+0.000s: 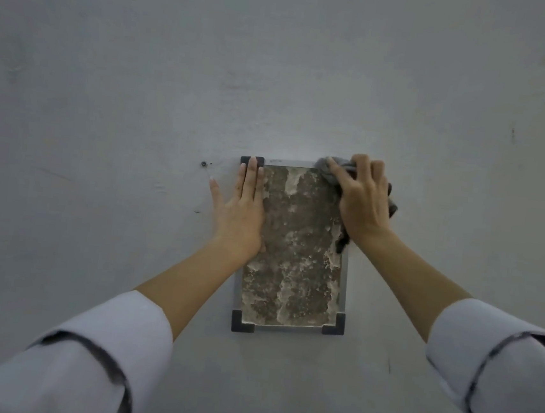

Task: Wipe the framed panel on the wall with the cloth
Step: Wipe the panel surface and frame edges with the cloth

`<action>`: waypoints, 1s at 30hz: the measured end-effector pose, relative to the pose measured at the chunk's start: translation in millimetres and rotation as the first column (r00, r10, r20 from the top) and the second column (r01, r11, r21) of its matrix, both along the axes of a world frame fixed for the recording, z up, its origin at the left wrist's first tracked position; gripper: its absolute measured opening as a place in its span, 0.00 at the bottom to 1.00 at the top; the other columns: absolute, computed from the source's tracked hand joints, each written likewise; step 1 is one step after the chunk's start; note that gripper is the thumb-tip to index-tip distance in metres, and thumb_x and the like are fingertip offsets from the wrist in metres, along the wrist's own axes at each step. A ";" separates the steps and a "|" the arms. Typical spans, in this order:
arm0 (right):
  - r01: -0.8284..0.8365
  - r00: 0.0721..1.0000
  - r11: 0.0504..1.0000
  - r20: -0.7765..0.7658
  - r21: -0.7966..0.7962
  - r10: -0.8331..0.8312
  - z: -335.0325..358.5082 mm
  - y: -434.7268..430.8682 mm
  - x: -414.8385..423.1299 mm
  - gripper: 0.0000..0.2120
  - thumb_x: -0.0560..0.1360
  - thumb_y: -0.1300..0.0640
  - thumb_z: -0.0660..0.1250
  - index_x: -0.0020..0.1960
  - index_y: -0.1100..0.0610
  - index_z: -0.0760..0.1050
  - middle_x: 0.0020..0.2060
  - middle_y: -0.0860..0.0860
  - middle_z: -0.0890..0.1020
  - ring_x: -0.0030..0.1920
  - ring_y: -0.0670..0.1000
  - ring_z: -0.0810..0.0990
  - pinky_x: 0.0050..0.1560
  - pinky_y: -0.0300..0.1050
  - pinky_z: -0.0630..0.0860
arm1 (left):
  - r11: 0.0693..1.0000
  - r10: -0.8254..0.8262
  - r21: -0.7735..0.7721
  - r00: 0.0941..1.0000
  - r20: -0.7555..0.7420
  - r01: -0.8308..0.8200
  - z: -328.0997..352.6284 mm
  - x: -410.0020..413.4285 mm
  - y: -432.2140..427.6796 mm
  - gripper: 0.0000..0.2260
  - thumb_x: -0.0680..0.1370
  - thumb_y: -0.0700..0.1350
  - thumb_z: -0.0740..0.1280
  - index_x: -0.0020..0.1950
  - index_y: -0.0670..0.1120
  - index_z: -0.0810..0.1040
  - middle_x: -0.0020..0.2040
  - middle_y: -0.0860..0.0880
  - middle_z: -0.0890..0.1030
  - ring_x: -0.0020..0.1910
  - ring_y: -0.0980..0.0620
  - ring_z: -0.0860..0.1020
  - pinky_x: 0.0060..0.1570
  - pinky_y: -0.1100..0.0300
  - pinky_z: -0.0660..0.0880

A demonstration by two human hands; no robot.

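- Framed panel hanging on grey wall.
- Left hand lying flat, fingers straight, bracing its left edge.
- Right hand gripping grey cloth, pressing it against upper right corner.

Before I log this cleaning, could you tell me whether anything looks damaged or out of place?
The framed panel is mottled, pale patches over dark ground, like grime or damage. A small dark spot, perhaps a bare screw, marks the wall left of it.
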State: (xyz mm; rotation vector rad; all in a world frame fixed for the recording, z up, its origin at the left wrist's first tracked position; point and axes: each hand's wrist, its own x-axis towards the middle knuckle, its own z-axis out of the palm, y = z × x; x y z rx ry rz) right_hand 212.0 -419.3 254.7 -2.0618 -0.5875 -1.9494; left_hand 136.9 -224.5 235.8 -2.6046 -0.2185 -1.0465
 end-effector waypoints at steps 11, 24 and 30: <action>-0.072 0.996 0.980 0.067 0.185 0.060 0.0 17.8 9.1 0.18 0.77 0.67 0.60 0.64 0.58 0.77 0.52 0.61 0.74 0.50 0.61 0.69 0.43 0.56 0.76 | 0.987 -0.145 0.075 0.989 0.003 0.145 0.3 8.3 -9.0 0.48 0.76 0.42 0.68 0.76 0.47 0.30 0.77 0.46 0.30 0.76 0.45 0.32 0.71 0.34 0.39; -0.192 0.981 0.950 0.068 0.248 0.181 -1.1 8.9 -2.9 0.17 0.77 0.69 0.58 0.63 0.62 0.76 0.50 0.62 0.73 0.49 0.62 0.70 0.45 0.44 0.69 | 0.988 -0.128 0.086 0.992 0.015 0.126 0.7 6.8 -10.2 0.47 0.76 0.39 0.66 0.76 0.46 0.29 0.76 0.46 0.29 0.75 0.45 0.31 0.72 0.34 0.39; -0.142 0.990 0.935 0.029 0.325 0.141 -24.3 9.8 18.5 0.18 0.77 0.70 0.61 0.67 0.65 0.72 0.51 0.63 0.73 0.49 0.62 0.70 0.44 0.51 0.75 | 0.988 -0.131 0.084 0.991 0.028 0.128 0.1 9.6 -6.6 0.48 0.76 0.39 0.68 0.76 0.47 0.29 0.76 0.47 0.30 0.76 0.46 0.32 0.70 0.35 0.39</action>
